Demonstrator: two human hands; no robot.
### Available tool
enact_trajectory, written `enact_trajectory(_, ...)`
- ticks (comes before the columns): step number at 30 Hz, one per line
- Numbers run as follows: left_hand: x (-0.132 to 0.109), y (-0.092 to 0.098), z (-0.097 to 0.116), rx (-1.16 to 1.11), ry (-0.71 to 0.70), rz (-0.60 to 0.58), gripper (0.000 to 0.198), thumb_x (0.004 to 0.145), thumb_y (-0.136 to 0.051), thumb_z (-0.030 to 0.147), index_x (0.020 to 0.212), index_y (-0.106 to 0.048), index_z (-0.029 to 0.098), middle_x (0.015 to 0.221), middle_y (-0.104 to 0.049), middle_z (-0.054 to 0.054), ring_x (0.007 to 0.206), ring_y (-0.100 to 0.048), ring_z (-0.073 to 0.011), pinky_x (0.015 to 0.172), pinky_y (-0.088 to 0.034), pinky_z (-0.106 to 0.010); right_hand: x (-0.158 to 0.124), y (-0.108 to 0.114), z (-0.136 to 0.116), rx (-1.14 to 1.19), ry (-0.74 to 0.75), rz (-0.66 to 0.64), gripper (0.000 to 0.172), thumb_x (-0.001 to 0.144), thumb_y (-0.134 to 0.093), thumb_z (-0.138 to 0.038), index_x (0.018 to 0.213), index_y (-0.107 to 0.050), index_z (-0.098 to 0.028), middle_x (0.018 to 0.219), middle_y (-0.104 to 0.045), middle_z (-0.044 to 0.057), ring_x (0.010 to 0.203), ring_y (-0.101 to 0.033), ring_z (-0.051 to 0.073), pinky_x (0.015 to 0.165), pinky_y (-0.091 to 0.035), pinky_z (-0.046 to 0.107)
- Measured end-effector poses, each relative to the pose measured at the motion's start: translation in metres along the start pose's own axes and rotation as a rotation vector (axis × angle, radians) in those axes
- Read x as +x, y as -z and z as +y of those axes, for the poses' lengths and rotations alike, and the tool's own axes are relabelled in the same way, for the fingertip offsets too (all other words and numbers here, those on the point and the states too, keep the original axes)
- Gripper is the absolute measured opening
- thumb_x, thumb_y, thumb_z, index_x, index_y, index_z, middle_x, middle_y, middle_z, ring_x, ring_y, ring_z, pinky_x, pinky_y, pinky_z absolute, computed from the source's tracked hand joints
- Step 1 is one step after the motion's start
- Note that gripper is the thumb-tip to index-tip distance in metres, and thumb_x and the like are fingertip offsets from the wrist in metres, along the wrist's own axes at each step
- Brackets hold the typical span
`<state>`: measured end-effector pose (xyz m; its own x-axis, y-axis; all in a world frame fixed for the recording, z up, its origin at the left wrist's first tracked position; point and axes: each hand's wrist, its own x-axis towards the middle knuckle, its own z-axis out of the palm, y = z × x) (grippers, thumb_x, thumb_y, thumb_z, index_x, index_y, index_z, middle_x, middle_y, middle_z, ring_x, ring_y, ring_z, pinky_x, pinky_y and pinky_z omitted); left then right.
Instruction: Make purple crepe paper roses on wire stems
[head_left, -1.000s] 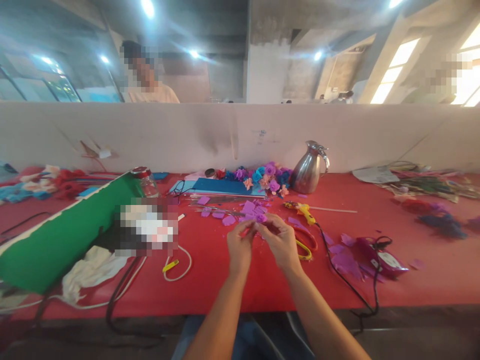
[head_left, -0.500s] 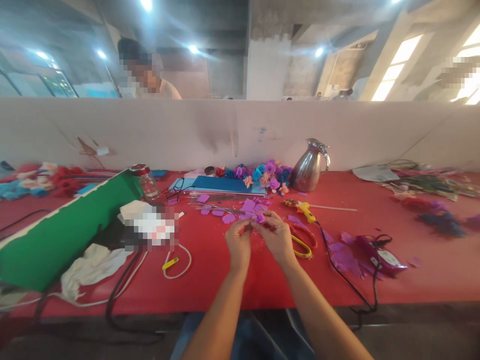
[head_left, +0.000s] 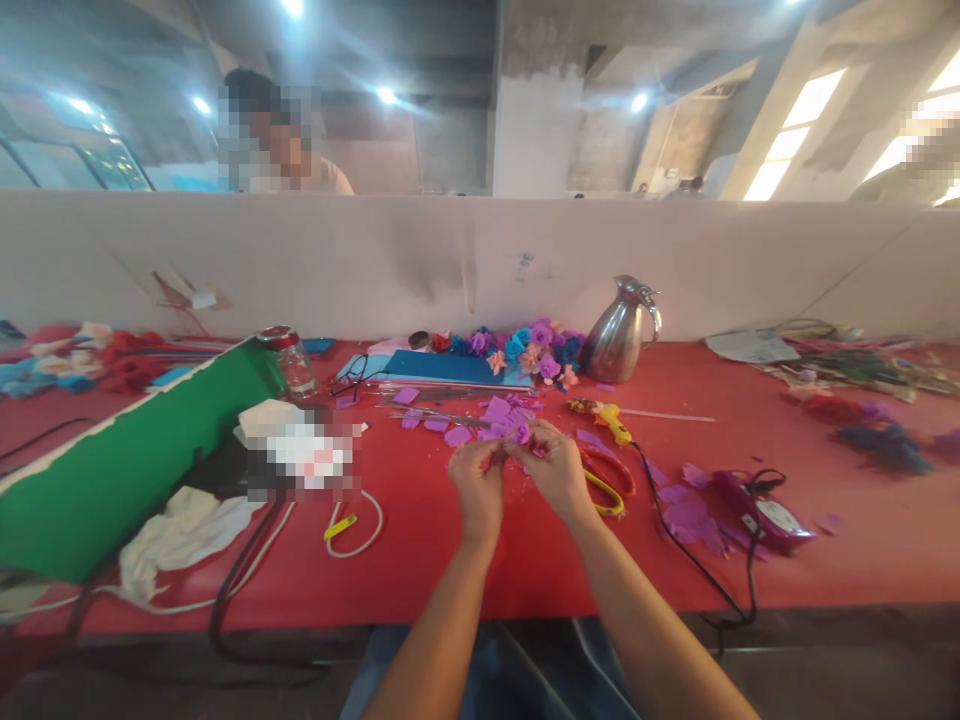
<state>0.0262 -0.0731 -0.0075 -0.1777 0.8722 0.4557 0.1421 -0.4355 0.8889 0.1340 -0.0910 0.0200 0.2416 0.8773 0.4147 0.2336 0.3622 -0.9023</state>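
Note:
A small purple paper flower [head_left: 520,433] is pinched between the fingers of my right hand [head_left: 553,466], above the red table. My left hand [head_left: 478,484] is closed right beside it, fingertips together near the flower's base; what they grip is too small to make out. Purple paper pieces [head_left: 457,436] lie just beyond my hands, with thin wires [head_left: 427,412] among them. Scissors with yellow and orange handles [head_left: 606,492] rest to the right of my right hand.
Finished paper flowers [head_left: 541,350] lie at the back beside a metal jug [head_left: 616,335]. A yellow glue gun [head_left: 615,424] and its black cord are on the right. A green box [head_left: 142,450] and glass jar [head_left: 296,370] stand left. Behind the partition [head_left: 337,260] is a person.
The purple flower and my right hand have shifted very slightly. The person behind the partition has moved a little to the left.

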Motion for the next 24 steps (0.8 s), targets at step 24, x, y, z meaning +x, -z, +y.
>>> enact_trajectory(24, 0.0026, -0.0021, 0.0023, -0.188, 0.246, -0.076, 0.01, 0.066, -0.067, 0.026, 0.069, -0.074, 0.02, 0.071, -0.072, -0.003, 0.071, -0.064, -0.0193, 0.073, -0.048, -0.031, -0.0031, -0.0029, 0.0086, 0.009, 0.07, 0.12, 0.013, 0.071, -0.071, -0.033, 0.071, -0.068, -0.02, 0.082, -0.063, 0.004, 0.074, -0.057, 0.018, 0.065, -0.044, 0.029)
